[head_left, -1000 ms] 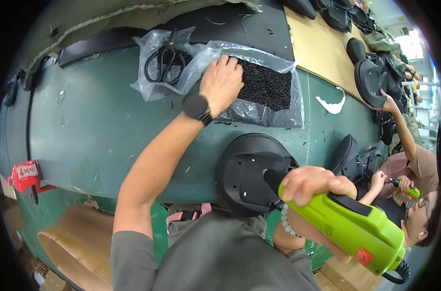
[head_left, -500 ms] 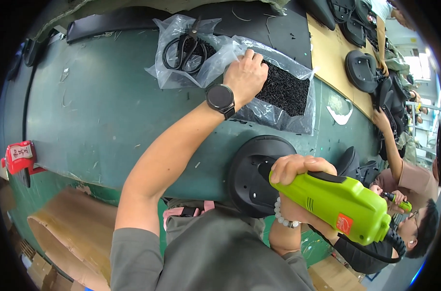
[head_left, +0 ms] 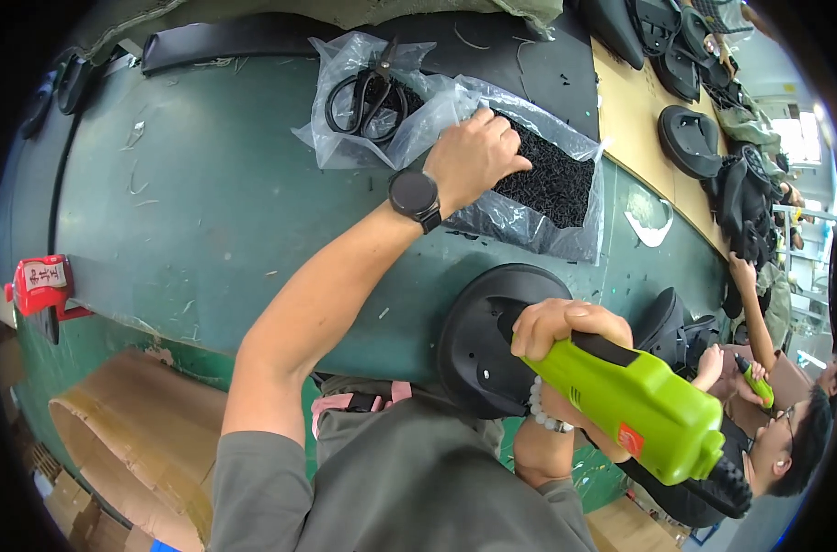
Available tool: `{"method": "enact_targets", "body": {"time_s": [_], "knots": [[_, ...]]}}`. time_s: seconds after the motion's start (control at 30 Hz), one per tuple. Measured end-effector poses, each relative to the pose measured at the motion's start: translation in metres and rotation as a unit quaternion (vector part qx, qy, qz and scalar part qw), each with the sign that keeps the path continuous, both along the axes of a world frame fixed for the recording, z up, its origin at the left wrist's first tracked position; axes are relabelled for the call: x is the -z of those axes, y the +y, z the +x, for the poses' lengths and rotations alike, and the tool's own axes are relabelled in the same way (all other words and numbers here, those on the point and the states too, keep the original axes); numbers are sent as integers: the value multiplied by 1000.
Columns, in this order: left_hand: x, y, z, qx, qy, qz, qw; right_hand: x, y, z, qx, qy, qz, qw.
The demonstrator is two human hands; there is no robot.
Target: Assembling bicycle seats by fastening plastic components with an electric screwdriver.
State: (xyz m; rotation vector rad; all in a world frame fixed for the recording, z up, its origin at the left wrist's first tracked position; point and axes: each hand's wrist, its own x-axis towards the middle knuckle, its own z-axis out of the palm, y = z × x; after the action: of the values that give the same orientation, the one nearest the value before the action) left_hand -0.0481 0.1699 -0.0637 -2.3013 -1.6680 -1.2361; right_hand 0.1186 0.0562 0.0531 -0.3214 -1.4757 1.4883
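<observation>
My left hand, with a black watch on its wrist, reaches into a clear plastic bag full of small black screws; its fingers are curled in the pile and what they pinch is hidden. My right hand grips a lime-green electric screwdriver, which points down at a round black plastic part resting at the near edge of the green table.
Black scissors lie on another clear bag at the back. A red tool is at the table's left edge. A cardboard box stands below. More black parts line the right, where a co-worker sits with a green driver.
The view has shifted, bringing the bag and the round part closer to centre. My left hand stays in the screws, drawn slightly toward me. The screwdriver stays on the black part.
</observation>
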Motion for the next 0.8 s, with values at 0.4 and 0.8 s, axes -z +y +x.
{"method": "enact_targets", "body": {"time_s": [0.4,0.8], "knots": [[-5,-149,-3,201,-102,-107,968,5,8,1,37,-28,-9,999],[-4,-148,6,209,-74,-71,973,-3,15,4,-27,17,70,997]]}}
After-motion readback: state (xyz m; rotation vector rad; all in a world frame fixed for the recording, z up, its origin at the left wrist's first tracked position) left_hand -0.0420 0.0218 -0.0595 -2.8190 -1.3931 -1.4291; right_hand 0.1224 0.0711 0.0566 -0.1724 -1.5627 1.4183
